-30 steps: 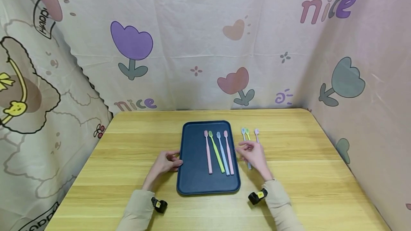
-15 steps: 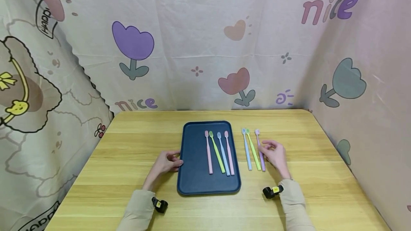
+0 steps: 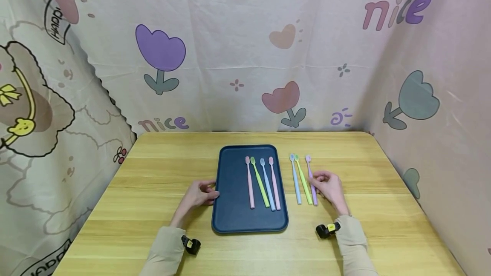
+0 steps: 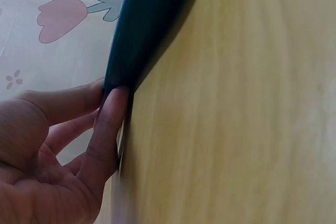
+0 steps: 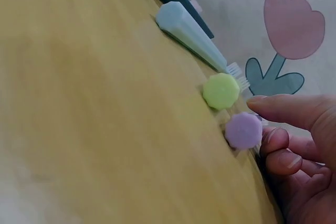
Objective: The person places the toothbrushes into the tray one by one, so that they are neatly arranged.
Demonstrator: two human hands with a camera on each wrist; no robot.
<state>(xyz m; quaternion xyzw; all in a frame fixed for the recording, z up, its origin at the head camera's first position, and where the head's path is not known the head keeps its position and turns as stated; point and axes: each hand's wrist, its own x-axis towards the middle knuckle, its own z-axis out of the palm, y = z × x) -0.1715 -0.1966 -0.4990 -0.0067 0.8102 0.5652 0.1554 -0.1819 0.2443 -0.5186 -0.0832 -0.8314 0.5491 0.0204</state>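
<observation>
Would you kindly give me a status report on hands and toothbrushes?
Left hand pinching edge of tray. Right hand at purple toothbrush, grip unclear. Green toothbrush beside, not blocking.

Left hand [image 3: 198, 194] pinched, right hand [image 3: 329, 185] seemingly too

The table [image 3: 161, 161] had a top of light yellowish wood, with the grain running from side to side. On it lay a dark blue tray [image 3: 232, 182] with rounded corners and a raised rim, its longer sides pointing toward the far edge. To the right of the tray, near it, there were three toothbrushes: first a light blue toothbrush [image 3: 296, 184], then a green toothbrush [image 3: 304, 183], and after it a purple toothbrush [image 3: 313, 194]. Their heads pointed to the far edge, the blue and green ones very close together.
</observation>
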